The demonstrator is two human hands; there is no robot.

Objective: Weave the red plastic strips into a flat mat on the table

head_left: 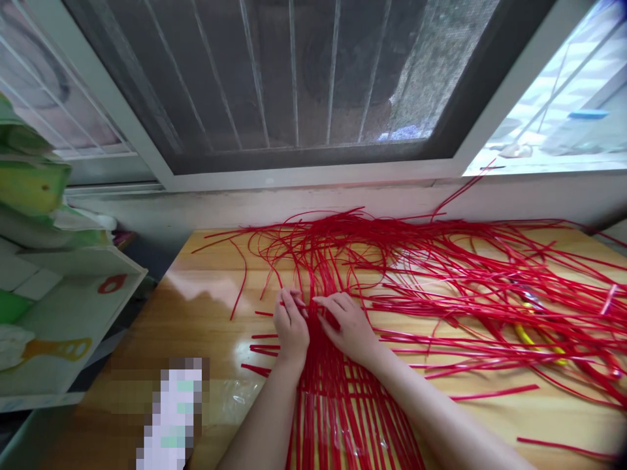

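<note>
A mass of thin red plastic strips (441,274) is spread over a glossy wooden table (196,313). Near me the strips cross into a woven mat (343,398). My left hand (290,326) rests on the mat's far left edge, its fingers pinched on a red strip. My right hand (349,324) lies beside it on the woven part, fingertips pressed together on strips at the weave's far edge. The two hands almost touch.
A yellow object (531,333) lies under the loose strips at the right. A white shelf unit (63,313) with green and yellow items stands left of the table. A window with a screen and bars (294,85) runs behind the table. A pixelated patch (171,411) sits at the near left.
</note>
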